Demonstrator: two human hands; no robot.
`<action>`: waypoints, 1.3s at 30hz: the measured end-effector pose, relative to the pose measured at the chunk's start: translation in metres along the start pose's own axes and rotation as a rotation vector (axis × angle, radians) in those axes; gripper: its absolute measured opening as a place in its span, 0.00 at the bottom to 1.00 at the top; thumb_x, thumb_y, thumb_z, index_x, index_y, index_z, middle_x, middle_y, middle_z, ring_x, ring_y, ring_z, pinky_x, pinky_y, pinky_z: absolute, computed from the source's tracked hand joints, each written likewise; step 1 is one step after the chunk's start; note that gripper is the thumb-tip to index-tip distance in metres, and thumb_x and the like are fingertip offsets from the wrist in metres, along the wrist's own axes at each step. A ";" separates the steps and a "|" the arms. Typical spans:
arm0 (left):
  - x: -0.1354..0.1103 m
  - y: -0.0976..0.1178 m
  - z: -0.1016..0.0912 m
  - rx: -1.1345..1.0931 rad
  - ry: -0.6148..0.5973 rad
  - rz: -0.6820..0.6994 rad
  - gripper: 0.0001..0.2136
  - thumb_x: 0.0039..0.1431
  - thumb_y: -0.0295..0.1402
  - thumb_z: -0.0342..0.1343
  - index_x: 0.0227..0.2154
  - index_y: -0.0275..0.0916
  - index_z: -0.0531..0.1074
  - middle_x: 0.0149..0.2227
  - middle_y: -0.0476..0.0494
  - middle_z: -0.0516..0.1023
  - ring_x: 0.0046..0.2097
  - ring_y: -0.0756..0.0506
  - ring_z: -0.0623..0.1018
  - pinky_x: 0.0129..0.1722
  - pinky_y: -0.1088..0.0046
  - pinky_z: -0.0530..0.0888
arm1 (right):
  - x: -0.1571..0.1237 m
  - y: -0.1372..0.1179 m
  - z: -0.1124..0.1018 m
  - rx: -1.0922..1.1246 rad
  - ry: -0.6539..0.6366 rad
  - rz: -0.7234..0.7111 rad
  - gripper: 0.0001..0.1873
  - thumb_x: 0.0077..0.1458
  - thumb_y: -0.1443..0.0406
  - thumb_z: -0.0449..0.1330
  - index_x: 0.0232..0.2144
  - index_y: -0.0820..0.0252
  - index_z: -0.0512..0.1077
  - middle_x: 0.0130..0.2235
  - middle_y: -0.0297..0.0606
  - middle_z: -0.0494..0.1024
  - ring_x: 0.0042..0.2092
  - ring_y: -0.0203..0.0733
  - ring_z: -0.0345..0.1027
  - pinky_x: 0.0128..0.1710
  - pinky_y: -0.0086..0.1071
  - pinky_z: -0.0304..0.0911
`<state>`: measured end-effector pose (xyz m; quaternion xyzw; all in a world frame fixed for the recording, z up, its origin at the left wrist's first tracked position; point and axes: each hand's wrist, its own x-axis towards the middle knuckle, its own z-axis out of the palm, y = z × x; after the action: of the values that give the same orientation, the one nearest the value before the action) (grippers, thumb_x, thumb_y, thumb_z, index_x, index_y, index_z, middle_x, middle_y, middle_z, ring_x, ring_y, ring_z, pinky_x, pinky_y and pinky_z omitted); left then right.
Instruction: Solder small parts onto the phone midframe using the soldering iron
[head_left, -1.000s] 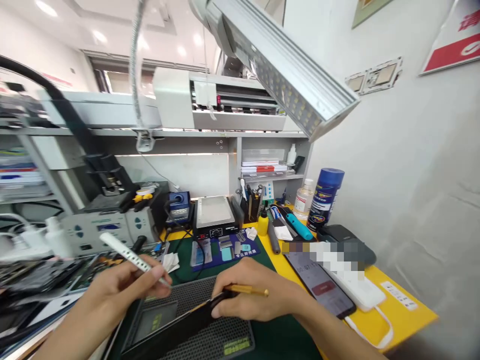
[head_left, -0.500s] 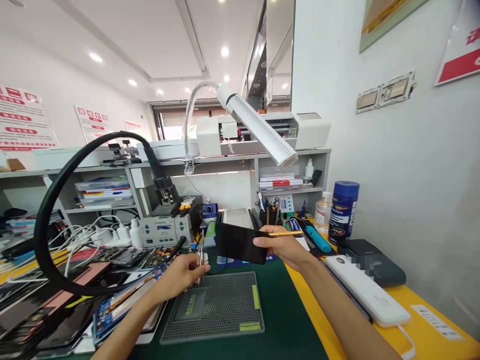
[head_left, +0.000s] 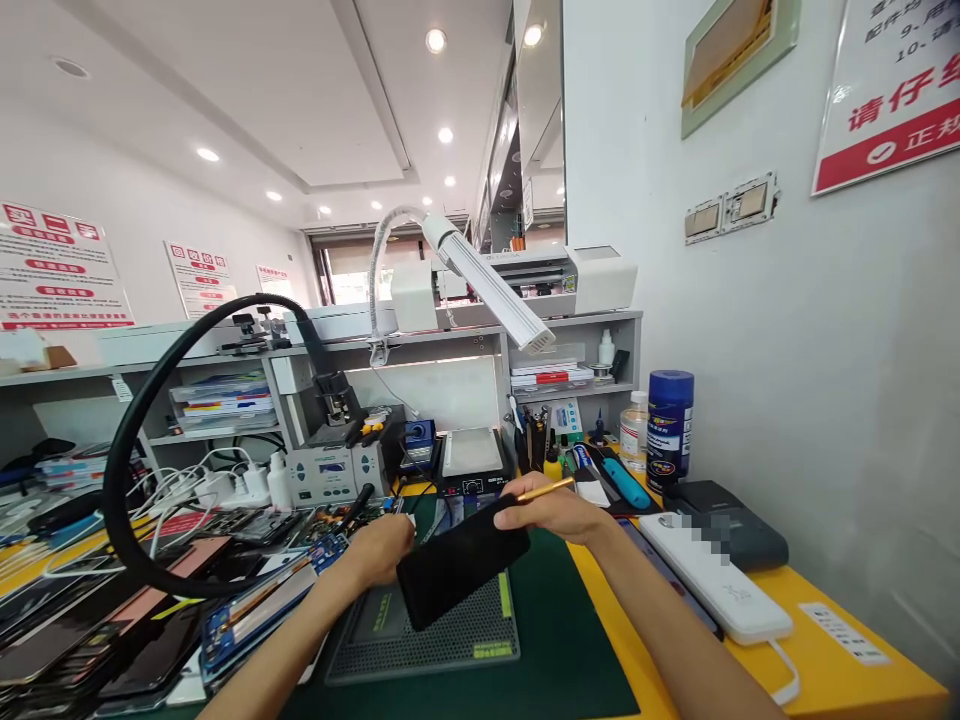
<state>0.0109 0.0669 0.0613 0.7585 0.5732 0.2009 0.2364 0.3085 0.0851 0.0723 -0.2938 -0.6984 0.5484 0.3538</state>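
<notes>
My right hand (head_left: 551, 515) grips a black smartphone (head_left: 461, 568) at its right end, thumb across the dark face. A slim gold-coloured pen-like tool (head_left: 545, 489) is also tucked in that hand, pointing up to the right. The phone tilts, its left end lower, above a grey perforated mat (head_left: 427, 660). My left hand (head_left: 381, 548) is curled close to the phone's left end. Its fingertips are hidden, so what they hold cannot be made out. Below lies a dark green work mat (head_left: 566, 630).
Phones and parts crowd the left side, with a blue-framed phone part (head_left: 247, 630) nearest. A black hose (head_left: 124, 450) arches over them. On the right are a white power bank (head_left: 720, 580), a dark case (head_left: 726, 520) and a blue spray can (head_left: 669, 430). A hot plate (head_left: 472, 455) stands behind.
The phone has come lower and its left end has swung down over the perforated mat. The thin metal tweezers seen earlier in my left hand no longer show. The view has shifted slightly.
</notes>
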 end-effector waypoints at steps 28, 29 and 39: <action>-0.024 0.017 0.064 -1.543 -0.124 -0.083 0.20 0.55 0.42 0.72 0.44 0.39 0.72 0.30 0.52 0.69 0.29 0.52 0.69 0.30 0.73 0.66 | -0.009 -0.010 0.110 -0.012 0.530 -0.237 0.18 0.64 0.52 0.63 0.46 0.59 0.78 0.36 0.42 0.85 0.36 0.43 0.79 0.38 0.34 0.74; -0.024 0.016 0.066 -1.556 -0.118 -0.099 0.20 0.56 0.45 0.70 0.43 0.39 0.72 0.30 0.53 0.69 0.29 0.51 0.69 0.29 0.73 0.66 | -0.008 -0.009 0.113 0.017 0.542 -0.233 0.17 0.62 0.52 0.65 0.44 0.60 0.79 0.36 0.42 0.86 0.36 0.43 0.79 0.38 0.34 0.74; -0.021 0.012 0.051 -1.731 -0.164 -0.213 0.18 0.65 0.50 0.56 0.35 0.38 0.68 0.28 0.51 0.67 0.27 0.50 0.67 0.28 0.72 0.65 | 0.027 -0.025 0.135 0.273 0.523 -0.135 0.09 0.61 0.60 0.62 0.34 0.59 0.69 0.28 0.39 0.84 0.26 0.43 0.79 0.26 0.32 0.72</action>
<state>0.0439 0.0374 0.0266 0.2673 0.2686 0.4871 0.7869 0.1822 0.0262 0.0812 -0.3278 -0.5214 0.5179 0.5937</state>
